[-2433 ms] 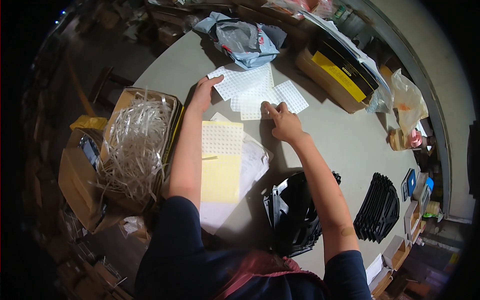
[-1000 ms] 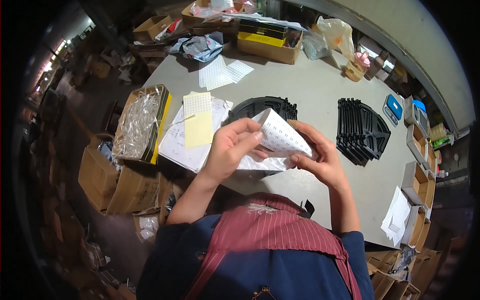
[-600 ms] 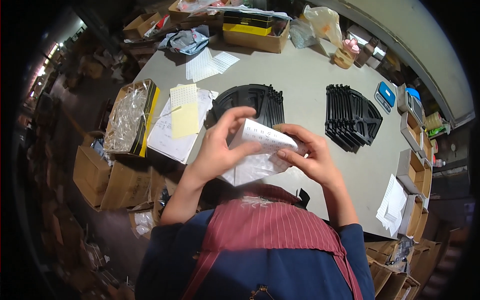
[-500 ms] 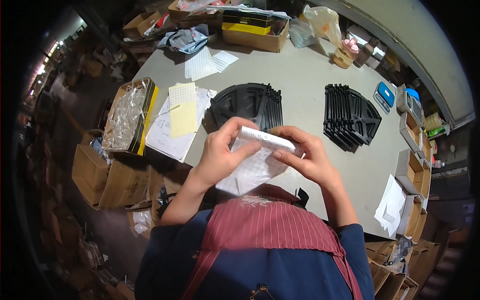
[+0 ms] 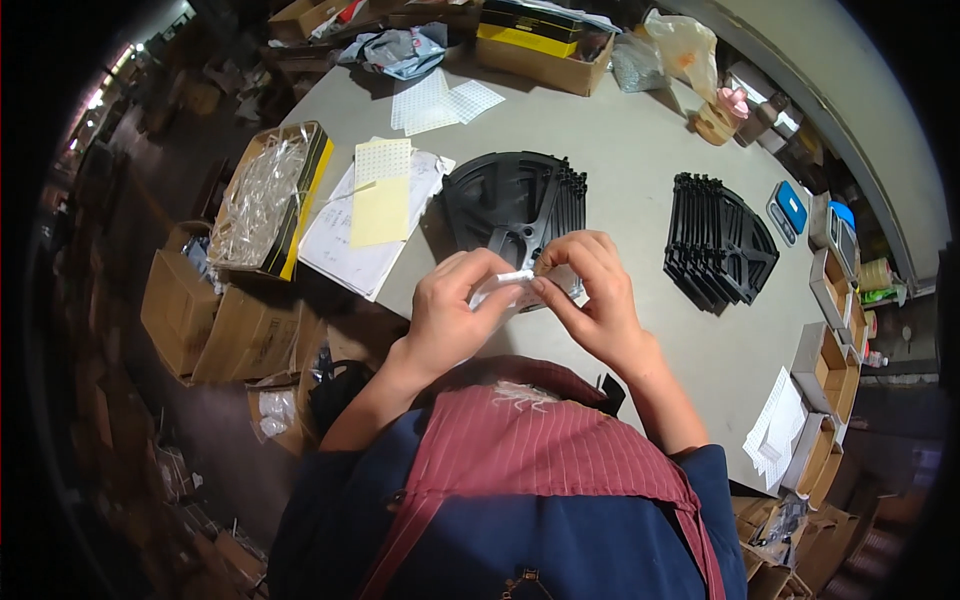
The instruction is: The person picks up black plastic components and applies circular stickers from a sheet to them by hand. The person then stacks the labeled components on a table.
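A white printed sheet (image 5: 514, 279), which looks like a sheet of small labels, is bent between my hands in front of my chest. My left hand (image 5: 455, 308) is closed on its left part, thumb on top. With thumb and forefinger, my right hand (image 5: 597, 305) pinches at its right edge; whether a single label is between those fingertips is too small to tell. Just beyond the hands lies a stack of black fan-shaped plastic parts (image 5: 505, 195). A second stack of similar black parts (image 5: 722, 240) stands farther right on the grey table (image 5: 620, 200).
On the left are a box of clear plastic strips (image 5: 262, 205) and papers with a yellow label sheet (image 5: 381, 205). Label sheets (image 5: 428, 103) and a cardboard box (image 5: 545, 66) lie at the back. Along the right edge sit a blue-topped scale (image 5: 789, 208), open small boxes (image 5: 826, 365) and white sheets (image 5: 774, 430).
The sheet has gone from spread out, its printed face showing, to bent and seen nearly edge-on. My right fingertips have come closer to my left hand. The view has shifted slightly.
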The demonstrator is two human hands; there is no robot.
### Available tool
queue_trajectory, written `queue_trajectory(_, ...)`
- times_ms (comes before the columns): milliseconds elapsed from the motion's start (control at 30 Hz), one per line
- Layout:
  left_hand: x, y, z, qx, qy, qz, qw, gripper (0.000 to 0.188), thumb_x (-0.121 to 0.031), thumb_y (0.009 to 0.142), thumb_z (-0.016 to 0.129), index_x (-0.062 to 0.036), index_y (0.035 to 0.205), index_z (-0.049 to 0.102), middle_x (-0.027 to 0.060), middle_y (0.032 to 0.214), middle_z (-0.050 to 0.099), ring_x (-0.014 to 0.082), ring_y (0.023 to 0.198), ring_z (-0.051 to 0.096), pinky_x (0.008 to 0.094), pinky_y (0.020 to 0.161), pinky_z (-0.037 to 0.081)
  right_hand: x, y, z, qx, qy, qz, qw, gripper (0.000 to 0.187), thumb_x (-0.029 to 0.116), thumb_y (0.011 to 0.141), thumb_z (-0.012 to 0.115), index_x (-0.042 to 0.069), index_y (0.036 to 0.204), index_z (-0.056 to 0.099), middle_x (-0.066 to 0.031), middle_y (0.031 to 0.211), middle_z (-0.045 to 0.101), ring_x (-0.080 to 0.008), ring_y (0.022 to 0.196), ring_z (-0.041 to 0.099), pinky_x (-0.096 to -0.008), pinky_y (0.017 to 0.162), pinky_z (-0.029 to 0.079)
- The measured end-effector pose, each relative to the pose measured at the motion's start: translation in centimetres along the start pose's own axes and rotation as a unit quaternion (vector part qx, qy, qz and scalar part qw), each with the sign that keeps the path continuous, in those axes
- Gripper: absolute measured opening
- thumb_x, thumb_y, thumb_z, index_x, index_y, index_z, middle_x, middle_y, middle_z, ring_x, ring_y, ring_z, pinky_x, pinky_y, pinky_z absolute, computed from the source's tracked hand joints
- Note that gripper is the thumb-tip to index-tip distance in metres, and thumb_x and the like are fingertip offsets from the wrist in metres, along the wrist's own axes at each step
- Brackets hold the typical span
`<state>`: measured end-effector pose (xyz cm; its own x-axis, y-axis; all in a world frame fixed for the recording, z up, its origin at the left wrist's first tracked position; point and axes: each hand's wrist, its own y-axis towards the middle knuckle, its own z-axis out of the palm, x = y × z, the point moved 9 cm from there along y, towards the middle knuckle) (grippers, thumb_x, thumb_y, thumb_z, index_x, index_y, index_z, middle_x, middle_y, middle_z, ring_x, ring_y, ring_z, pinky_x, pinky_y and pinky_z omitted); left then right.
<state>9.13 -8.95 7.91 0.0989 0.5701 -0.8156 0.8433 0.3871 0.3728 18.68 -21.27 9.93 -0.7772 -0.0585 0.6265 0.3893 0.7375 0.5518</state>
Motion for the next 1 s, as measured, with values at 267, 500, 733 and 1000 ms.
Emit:
queue_trajectory(267, 5.1, 0.1, -1.9, 0.002, 0.006, -0.095, 0.995, 0.017, -0.01, 0.082, 0.074, -0.0019, 0.093, 0.064, 0.0122, 0.083, 0.068, 0.0263, 0.073, 0.068, 0.0343, 0.063, 0.05, -2.4, 2.4, 2.6, 0.016, 0.054, 0.022, 0.998, 0.014, 0.006, 0.078, 0.073, 0.003, 0.088, 0.063, -0.0066, 0.092, 0.063, -0.0249, 0.098, 0.055, -0.0354, 0.087, 0.044)
queue_trajectory(500, 12.3, -0.6, -2.5, 0.082, -0.245, -0.248, 0.934, 0.015, -0.007, 0.091, 0.07, 0.001, 0.1, 0.062, 0.0068, 0.091, 0.071, 0.0084, 0.082, 0.066, 0.0226, 0.072, 0.052, -19.2, 6.0, 9.5, 0.156, 0.074, 0.271, 0.947, 0.026, 0.021, 0.082, 0.067, -0.002, 0.094, 0.067, -0.0174, 0.081, 0.068, -0.0329, 0.077, 0.065, -0.0397, 0.076, 0.051)
queue_trajectory(733, 14.1, 0.1, -3.0, 0.079, -0.309, -0.284, 0.904, 0.016, -0.009, 0.09, 0.071, 0.0012, 0.099, 0.061, 0.0061, 0.09, 0.07, 0.0085, 0.081, 0.066, 0.0233, 0.071, 0.052, -26.1, 9.2, 13.1, 0.292, -0.142, 0.317, 0.891, 0.04, 0.034, 0.074, 0.076, 0.001, 0.095, 0.074, -0.0216, 0.095, 0.072, -0.036, 0.092, 0.069, -0.0421, 0.082, 0.053)
queue_trajectory(1000, 16.2, 0.6, -3.0, 0.1, -0.316, -0.309, 0.892, 0.018, -0.008, 0.09, 0.07, 0.0005, 0.104, 0.062, 0.0077, 0.092, 0.071, 0.0106, 0.083, 0.067, 0.0233, 0.076, 0.052, -24.5, 8.6, 11.5, 0.193, -0.236, 0.353, 0.884, 0.045, 0.051, 0.085, 0.067, 0.007, 0.09, 0.076, -0.0185, 0.088, 0.072, -0.0382, 0.086, 0.07, -0.0467, 0.076, 0.056)
